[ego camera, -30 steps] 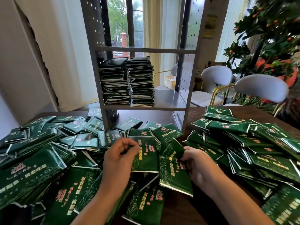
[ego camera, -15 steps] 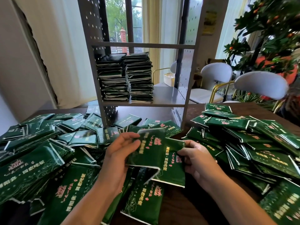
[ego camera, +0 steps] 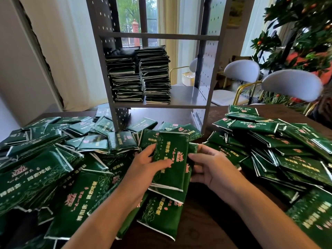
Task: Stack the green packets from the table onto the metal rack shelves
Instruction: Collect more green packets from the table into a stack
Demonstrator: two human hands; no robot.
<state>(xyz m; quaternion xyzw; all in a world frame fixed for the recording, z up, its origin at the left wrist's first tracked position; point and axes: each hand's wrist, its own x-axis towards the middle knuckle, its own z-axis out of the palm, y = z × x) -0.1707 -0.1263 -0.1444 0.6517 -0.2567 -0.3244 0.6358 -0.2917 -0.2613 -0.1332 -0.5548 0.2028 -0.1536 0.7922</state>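
A small stack of green packets (ego camera: 170, 162) is held between both hands just above the table's middle. My left hand (ego camera: 143, 168) grips its left side, thumb on the top packet. My right hand (ego camera: 213, 168) grips the right edge, fingers curled round it. Loose green packets lie in a heap on the left (ego camera: 45, 168) and another on the right (ego camera: 280, 151). The grey metal rack (ego camera: 188, 103) stands behind the hands on the table; two tall piles of packets (ego camera: 140, 76) fill the left half of its lower shelf.
The rack's upper shelf (ego camera: 159, 35) crosses above the piles. The right half of the lower shelf is bare metal. Two white chairs (ego camera: 291, 85) and an orange-fruited plant (ego camera: 305, 33) stand beyond the dark wooden table (ego camera: 206, 218) at right.
The packet in my left hand has been laid onto the one in my right. Both hands now hold them together as one aligned stack, slightly raised and nearer the rack.
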